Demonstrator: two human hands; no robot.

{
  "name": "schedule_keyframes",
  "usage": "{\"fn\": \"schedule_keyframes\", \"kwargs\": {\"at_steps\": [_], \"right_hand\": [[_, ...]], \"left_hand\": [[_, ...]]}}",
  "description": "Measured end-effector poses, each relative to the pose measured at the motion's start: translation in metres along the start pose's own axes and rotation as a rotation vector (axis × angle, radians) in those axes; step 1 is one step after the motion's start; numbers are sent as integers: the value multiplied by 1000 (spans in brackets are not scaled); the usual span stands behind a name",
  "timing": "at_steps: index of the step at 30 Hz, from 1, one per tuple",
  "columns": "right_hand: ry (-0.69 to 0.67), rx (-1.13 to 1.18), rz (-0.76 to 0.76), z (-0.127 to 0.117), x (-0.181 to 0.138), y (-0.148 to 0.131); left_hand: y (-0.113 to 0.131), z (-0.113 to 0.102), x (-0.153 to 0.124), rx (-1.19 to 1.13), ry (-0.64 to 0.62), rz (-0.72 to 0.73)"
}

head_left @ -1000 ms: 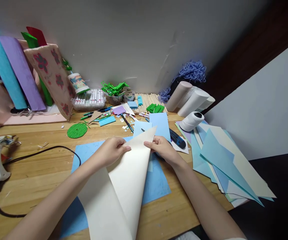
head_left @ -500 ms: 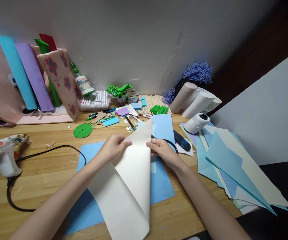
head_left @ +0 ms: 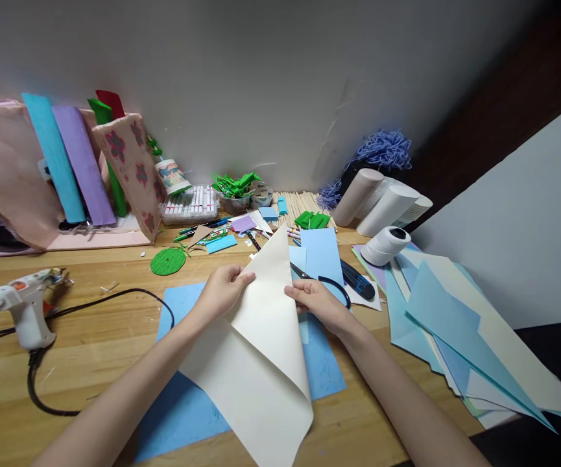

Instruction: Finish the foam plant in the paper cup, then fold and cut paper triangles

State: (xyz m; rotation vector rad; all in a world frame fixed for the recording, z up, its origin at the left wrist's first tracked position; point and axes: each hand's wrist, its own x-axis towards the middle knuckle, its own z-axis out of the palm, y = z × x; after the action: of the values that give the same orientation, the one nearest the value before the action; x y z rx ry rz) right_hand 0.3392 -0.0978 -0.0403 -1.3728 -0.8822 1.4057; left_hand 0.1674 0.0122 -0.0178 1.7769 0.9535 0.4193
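A cream sheet of paper is folded over on itself above a blue sheet on the wooden desk. My left hand pinches the left edge of the raised cream flap. My right hand pinches its right edge. The flap's tip points up toward the wall. Black-handled scissors lie just behind my right hand, partly hidden by it.
A glue gun with a black cord lies at left. Paper rolls lean at back left. Markers, wooden sticks, green scraps, white rolls and thread crowd the back. Loose coloured sheets overhang the right edge.
The cream flap has been folded further down and flatter, its lower crease shifting right. Both hands keep their pinch on the flap. The camera view has shifted slightly.
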Motion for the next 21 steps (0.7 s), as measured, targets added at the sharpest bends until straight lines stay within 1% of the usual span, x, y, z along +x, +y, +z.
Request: {"fn": "schedule_keyframes", "kwargs": {"at_steps": [2, 4, 6, 9, 11, 13, 15, 18, 21], "right_hand": [[36, -19, -9, -1, 1, 1], [45, -33, -4, -2, 1, 1], [22, -43, 16, -2, 1, 1], [-18, -60, 42, 2, -2, 0], [-51, -62, 61, 9, -4, -2], [-102, -47, 83, 16, -5, -3], [-135, -32, 89, 21, -6, -2], [-131, -50, 76, 22, -5, 0], [-143, -85, 97, 20, -4, 2]], "left_hand": [[-2, 0, 1, -10, 8, 3], [-5, -1, 2, 1, -18, 6], [-6, -4, 2, -5, -92, -12], [-7, -8, 1, -81, -225, -60], [-6, -8, -1, -119, -259, -90], [-4, -6, -3, -133, -241, -114], [-1, -4, -5, -142, -193, -109], [2, -4, -5, -148, -122, -66], [4, -11, -2, -155, -26, -55]]}}
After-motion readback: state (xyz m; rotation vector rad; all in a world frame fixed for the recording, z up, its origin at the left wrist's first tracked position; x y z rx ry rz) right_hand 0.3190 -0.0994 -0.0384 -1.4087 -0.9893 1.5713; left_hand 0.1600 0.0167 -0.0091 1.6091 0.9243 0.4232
